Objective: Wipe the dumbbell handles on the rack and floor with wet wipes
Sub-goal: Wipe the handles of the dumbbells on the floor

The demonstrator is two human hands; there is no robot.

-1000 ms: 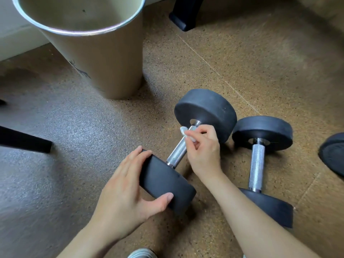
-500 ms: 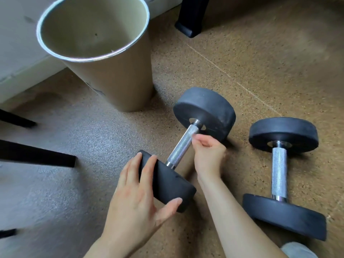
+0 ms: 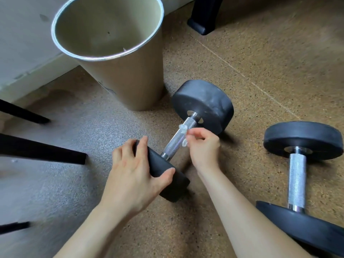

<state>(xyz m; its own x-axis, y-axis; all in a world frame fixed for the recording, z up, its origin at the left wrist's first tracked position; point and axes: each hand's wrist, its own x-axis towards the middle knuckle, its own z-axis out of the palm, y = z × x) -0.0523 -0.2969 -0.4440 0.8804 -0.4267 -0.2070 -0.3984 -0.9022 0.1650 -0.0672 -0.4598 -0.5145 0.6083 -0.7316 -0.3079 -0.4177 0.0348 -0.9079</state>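
Centre frame, your right hand (image 3: 202, 146) pinches a crumpled white wet wipe (image 3: 183, 130) against the knurled steel handle (image 3: 176, 141) of a black rubber dumbbell (image 3: 206, 103) lying on the speckled brown floor (image 3: 260, 53); your left hand (image 3: 134, 175) grips its near head; wiping looks under way; the second black dumbbell (image 3: 296, 180), at right, likely waits.

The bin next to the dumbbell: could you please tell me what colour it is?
The bin is beige, with a shiny silver rim; the head view shows it best.

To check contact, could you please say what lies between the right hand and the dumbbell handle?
Head view: a crumpled wet wipe, pinched by the right hand, against the handle.
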